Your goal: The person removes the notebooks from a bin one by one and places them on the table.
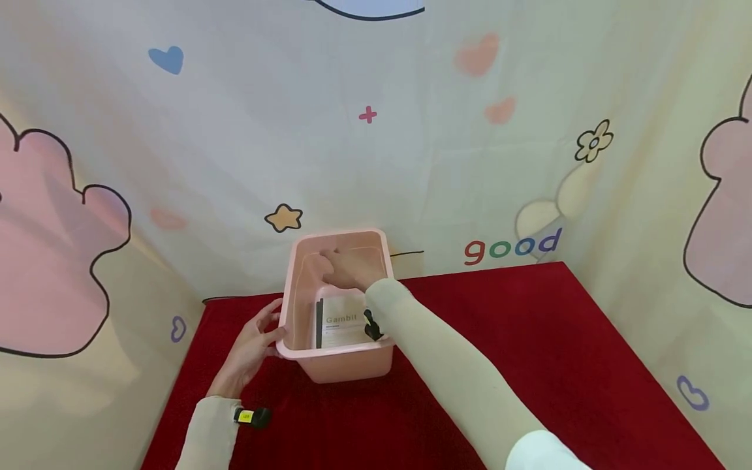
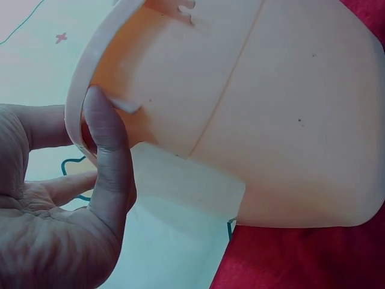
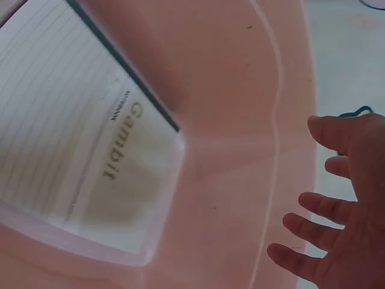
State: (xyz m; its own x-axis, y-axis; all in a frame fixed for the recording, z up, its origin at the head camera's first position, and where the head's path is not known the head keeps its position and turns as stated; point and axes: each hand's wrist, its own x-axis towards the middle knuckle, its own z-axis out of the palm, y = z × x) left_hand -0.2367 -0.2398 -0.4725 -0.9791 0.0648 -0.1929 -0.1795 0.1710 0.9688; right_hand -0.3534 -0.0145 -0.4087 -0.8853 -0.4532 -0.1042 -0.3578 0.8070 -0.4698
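Note:
A pink plastic bin [image 1: 346, 369] stands at the back of the red cloth, tilted a little. Inside it, on the bottom, lies a notebook [image 1: 345, 326] with "Gambit" printed on its lined cover and a dark spine. My left hand [image 1: 249, 346] grips the bin's left rim; in the left wrist view the thumb [image 2: 108, 138] presses under the lip. Over the bin's interior reaches my right hand [image 1: 351, 269], near the far wall. In the right wrist view its fingers [image 3: 322, 208] are spread and hold nothing.
Red cloth [image 1: 499, 339] covers the table. Right behind the bin hangs a pale curtain [image 1: 329, 150] printed with hearts, a star and "good". More of this printed fabric borders the left and right sides.

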